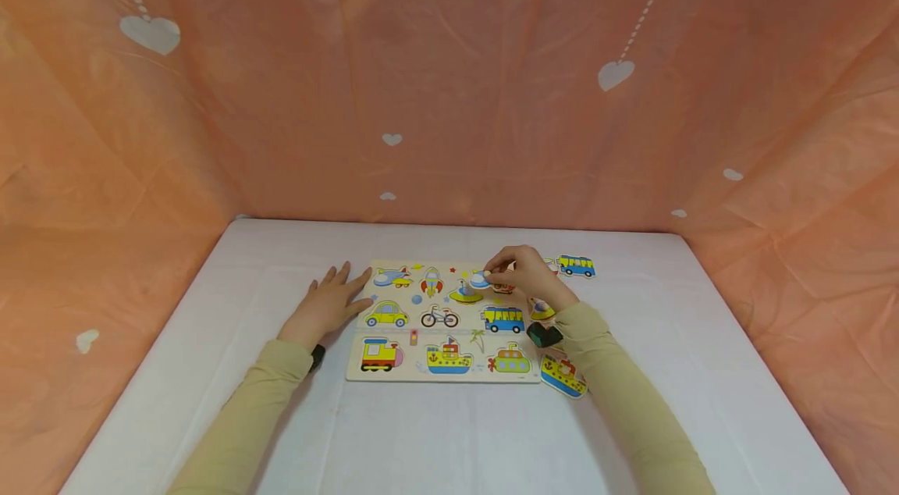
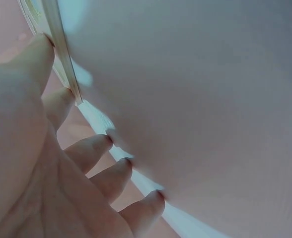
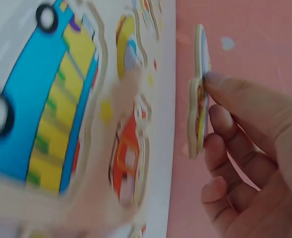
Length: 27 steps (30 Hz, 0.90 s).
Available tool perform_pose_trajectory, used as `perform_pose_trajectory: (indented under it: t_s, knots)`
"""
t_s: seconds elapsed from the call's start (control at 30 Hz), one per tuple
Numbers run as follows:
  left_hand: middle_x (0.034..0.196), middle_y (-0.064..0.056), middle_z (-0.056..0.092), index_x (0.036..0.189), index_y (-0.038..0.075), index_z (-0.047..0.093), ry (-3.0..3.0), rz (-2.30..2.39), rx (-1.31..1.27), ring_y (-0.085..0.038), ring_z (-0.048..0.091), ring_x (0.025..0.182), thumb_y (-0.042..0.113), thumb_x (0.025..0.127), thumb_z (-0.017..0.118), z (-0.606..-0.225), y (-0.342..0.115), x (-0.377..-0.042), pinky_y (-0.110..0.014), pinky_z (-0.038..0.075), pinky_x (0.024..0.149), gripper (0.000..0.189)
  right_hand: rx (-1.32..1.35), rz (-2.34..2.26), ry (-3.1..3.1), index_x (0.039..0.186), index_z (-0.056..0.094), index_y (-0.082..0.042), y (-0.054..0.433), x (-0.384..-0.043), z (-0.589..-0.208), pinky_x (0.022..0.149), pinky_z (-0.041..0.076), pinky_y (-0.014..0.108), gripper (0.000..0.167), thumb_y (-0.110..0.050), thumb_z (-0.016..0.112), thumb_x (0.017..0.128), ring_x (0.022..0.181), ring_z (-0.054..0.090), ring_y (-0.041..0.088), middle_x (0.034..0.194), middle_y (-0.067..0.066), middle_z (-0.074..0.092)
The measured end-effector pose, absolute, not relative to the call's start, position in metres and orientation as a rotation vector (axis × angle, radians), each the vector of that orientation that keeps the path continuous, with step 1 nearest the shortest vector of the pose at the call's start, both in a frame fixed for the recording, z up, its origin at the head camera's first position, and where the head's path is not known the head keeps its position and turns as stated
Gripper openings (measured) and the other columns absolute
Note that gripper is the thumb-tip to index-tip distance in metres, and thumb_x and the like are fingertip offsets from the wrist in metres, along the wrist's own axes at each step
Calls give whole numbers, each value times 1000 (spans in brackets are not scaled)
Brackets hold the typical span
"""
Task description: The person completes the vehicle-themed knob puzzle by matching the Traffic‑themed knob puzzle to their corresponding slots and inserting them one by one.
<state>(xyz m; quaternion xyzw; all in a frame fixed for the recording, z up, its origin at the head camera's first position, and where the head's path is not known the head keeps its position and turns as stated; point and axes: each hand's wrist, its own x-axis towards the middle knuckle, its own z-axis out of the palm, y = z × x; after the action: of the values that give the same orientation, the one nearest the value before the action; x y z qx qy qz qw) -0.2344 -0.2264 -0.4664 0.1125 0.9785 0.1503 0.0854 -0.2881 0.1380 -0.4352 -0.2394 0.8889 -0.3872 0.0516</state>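
Observation:
A wooden puzzle board printed with vehicles lies on the table. My right hand holds a thin wooden puzzle piece over the board's upper right, near the flying saucer and helicopter pictures. In the right wrist view, thumb and fingertips pinch that piece, seen nearly edge-on; its picture is mostly hidden. Spread out at the board's left side is my left hand. In the left wrist view its thumb and index finger touch the board's edge, and the other fingertips rest on the table.
Loose pieces lie right of the board: a bus, a flying saucer and a boat. Another piece there is partly hidden by the right hand. Pink cloth with white hearts hangs behind and beside the white table.

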Motion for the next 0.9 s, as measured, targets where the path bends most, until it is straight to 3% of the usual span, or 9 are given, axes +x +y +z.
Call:
perform_pose_trajectory:
  t_s: [0.9]
  knots:
    - [152,-29,18,150,14,32,2913,480,346,-52,13,137,42,95,56,-468,-226,-235,-69,13,105,66,-770,-1321,2471,93,74,-6,27,-303,-455,58,52,28,10,-13,74,85,69,61,17,80,2,66]
